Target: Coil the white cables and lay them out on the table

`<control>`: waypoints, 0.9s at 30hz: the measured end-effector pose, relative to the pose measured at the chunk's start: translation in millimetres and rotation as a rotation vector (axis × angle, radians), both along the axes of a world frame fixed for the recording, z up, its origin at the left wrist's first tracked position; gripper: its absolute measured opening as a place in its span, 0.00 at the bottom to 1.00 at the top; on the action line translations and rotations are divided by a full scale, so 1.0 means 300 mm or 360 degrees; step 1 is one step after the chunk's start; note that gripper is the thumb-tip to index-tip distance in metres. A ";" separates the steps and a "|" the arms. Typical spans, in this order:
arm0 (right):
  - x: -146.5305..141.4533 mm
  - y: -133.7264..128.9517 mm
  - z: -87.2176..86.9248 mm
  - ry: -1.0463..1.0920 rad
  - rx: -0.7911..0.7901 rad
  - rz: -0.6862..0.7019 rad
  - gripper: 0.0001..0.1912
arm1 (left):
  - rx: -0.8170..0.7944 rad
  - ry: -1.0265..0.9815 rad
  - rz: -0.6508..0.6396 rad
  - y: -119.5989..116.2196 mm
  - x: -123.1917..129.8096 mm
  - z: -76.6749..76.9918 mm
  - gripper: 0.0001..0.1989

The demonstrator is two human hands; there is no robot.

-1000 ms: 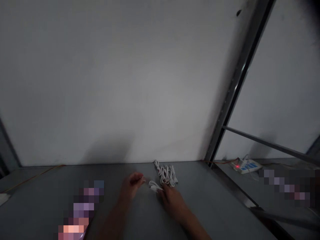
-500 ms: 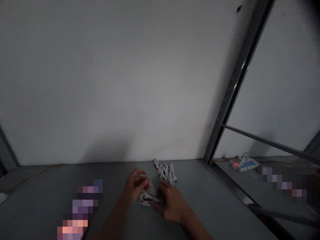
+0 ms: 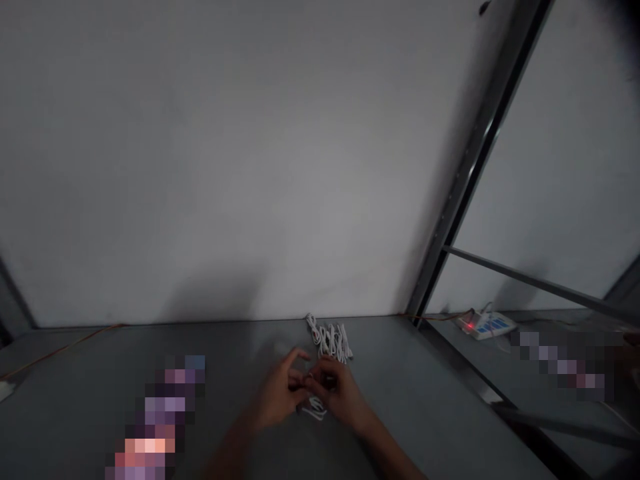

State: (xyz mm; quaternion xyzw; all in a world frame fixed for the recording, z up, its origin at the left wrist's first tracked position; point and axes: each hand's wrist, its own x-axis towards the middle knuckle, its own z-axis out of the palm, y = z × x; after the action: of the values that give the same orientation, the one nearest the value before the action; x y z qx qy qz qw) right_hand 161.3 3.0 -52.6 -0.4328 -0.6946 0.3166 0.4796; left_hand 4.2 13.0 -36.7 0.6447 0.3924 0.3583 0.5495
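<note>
My left hand (image 3: 281, 395) and my right hand (image 3: 343, 395) meet low in the middle of the view, above the grey table. A white cable (image 3: 315, 408) is between them, its folded loops showing below the fingers. The right hand's thumb and fingers are closed on it. On the left hand, the thumb and lower fingers pinch near the same spot while the index finger curves above. The fingers hide part of the cable. Just beyond my right hand lie several coiled white cables (image 3: 334, 341) in a row.
The grey table (image 3: 400, 387) meets a pale wall (image 3: 300, 167) at the back. On the right stands a metal frame post (image 3: 465, 180); past it lies a power strip (image 3: 487, 325) with a red light. A thin orange wire (image 3: 75, 348) runs at left. Blurred-out patches cover both sides.
My hands were apart and now meet at the fingertips. The left hand has moved right, and the cable's loops have shifted right and slightly down with the right hand.
</note>
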 end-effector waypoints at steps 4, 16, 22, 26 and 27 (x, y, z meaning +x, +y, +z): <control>-0.002 0.012 -0.020 0.0173 -0.0133 0.0006 0.13 | 0.0025 0.0056 0.0094 0.009 0.002 -0.014 0.19; -0.005 0.025 -0.033 0.0397 -0.0277 -0.0092 0.18 | 0.0059 0.0358 0.0127 0.019 -0.008 0.007 0.23; 0.007 0.021 -0.037 0.0071 -0.0005 -0.0183 0.11 | 0.0102 0.0378 0.0261 0.030 -0.008 -0.009 0.20; 0.006 0.015 -0.042 -0.0088 0.0124 -0.0265 0.08 | 0.0296 0.0430 0.0374 0.041 -0.002 -0.038 0.15; 0.004 0.016 -0.044 -0.0089 0.0117 -0.0280 0.08 | 0.0339 0.0453 0.0399 0.043 0.000 -0.043 0.15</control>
State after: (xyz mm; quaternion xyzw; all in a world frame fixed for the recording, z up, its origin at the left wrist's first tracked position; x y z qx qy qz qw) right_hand 162.4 7.6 -65.7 -0.4828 -0.6782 0.2354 0.5015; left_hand 4.1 25.9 -49.7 0.6895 0.5029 0.3687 0.3685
